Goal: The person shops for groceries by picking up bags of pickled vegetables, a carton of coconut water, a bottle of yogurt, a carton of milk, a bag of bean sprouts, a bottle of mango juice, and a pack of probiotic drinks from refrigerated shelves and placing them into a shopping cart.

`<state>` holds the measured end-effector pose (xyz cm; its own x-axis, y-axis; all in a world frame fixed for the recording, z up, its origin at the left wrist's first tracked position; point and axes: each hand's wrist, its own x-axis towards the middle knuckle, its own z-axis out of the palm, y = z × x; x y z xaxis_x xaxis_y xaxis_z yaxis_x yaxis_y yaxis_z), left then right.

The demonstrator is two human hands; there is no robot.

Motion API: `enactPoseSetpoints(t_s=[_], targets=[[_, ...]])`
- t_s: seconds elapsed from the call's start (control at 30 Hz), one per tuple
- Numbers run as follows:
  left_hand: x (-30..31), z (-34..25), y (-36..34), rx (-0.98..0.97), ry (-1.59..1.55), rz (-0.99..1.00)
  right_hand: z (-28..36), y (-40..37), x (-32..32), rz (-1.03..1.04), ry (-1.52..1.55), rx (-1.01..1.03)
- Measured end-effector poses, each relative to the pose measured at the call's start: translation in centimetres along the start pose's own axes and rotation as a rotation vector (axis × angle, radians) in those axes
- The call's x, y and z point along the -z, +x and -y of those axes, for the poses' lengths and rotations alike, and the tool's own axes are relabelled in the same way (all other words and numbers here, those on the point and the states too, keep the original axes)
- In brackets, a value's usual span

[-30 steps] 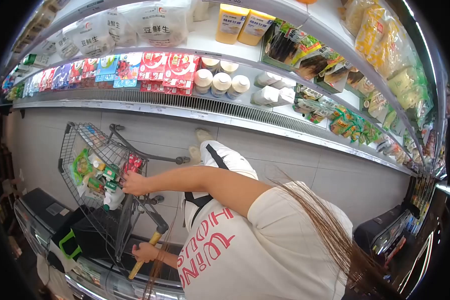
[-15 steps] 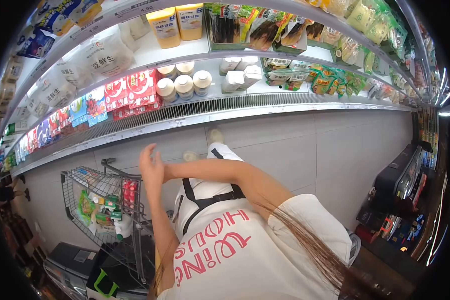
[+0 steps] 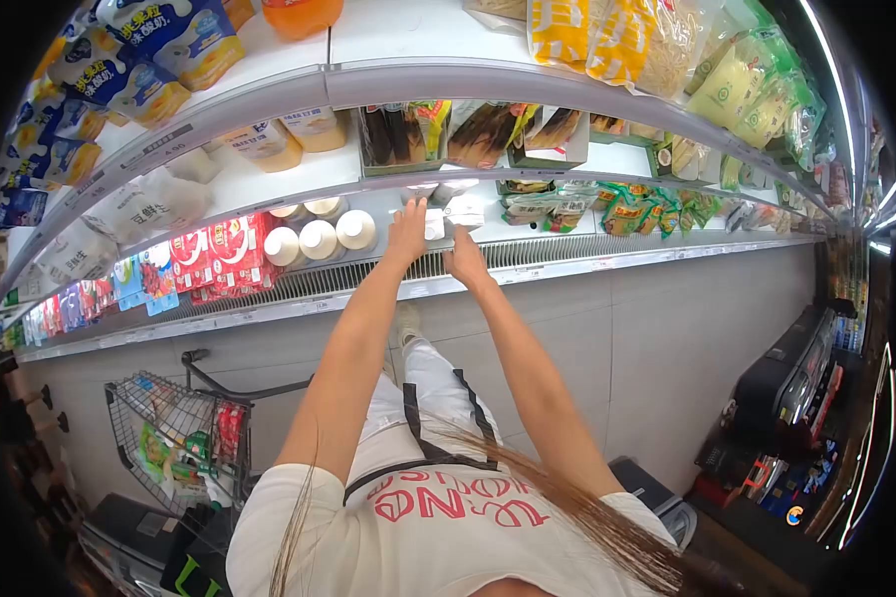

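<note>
Both my arms reach out to the lowest shelf (image 3: 528, 231), where several white cartons stand. My left hand (image 3: 406, 237) has its fingers stretched out along the left side of a white carton (image 3: 435, 225). My right hand (image 3: 467, 263) is just to the right, its fingers curled against the near side of the neighbouring white carton (image 3: 465, 210); its fingertips are partly hidden. White round-capped bottles (image 3: 318, 240) stand left of my left hand. Small green packets (image 3: 560, 205) lie right of the cartons.
A wire shopping cart (image 3: 174, 423) holding groceries stands on the floor to my left. Red packs (image 3: 227, 254) line the bottom shelf at left. The shelf above (image 3: 331, 164) overhangs the cartons, with boxed dark goods (image 3: 405, 134) on it. A black case (image 3: 788, 368) stands far right.
My hands, which were together above the floor by the cart, have moved apart and forward to the white cartons. The view has shifted closer to the shelves.
</note>
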<state>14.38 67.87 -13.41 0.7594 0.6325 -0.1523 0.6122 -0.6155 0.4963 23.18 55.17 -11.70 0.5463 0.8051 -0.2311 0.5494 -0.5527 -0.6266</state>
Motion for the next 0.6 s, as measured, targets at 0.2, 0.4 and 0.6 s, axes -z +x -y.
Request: enactPoseSetpoints(t_s=[0.2, 0.4, 0.6], targets=[[-2.0, 1.3, 0.6, -0.17, -0.112, -0.036, -0.6, 0.9, 0.1, 0.095, 0.13, -0.054], [-1.4, 1.9, -1.3, -0.269, -0.237, -0.075, -1.3, 0.7, -0.8, 0.113, 0.067, 0.094], [7.3, -1.0, -6.2, -0.134, -0.376, 0.014, 2.2, -2.8, 1.9, 0.055, 0.274, 0.308]])
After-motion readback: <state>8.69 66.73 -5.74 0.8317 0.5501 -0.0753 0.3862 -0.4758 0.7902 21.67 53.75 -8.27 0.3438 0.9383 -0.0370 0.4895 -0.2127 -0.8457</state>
